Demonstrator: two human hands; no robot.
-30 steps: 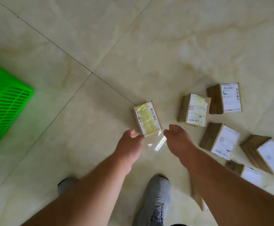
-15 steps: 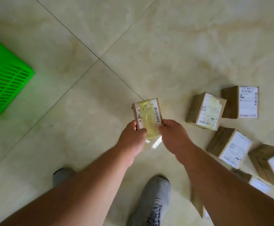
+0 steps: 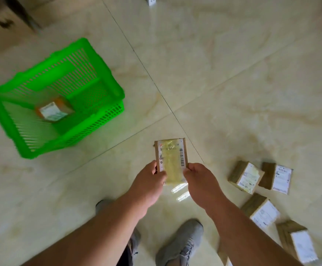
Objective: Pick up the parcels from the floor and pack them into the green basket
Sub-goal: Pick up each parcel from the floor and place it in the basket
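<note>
Lifted now, parcel (image 3: 171,161) between both hands' grip.

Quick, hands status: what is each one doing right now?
Left hand: closed on the left edge of the taped parcel.
Right hand: closed on the same parcel's right edge, sharing the hold.

Bright, even light; glare patches on the glossy floor (image 3: 179,191), motion blur throughout, wide-angle bending at edges.

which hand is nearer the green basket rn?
Left. The left hand grips the held cardboard parcel's basket-side edge; the right hand grips its far edge. The green slatted plastic basket sits up-left of both.
</note>
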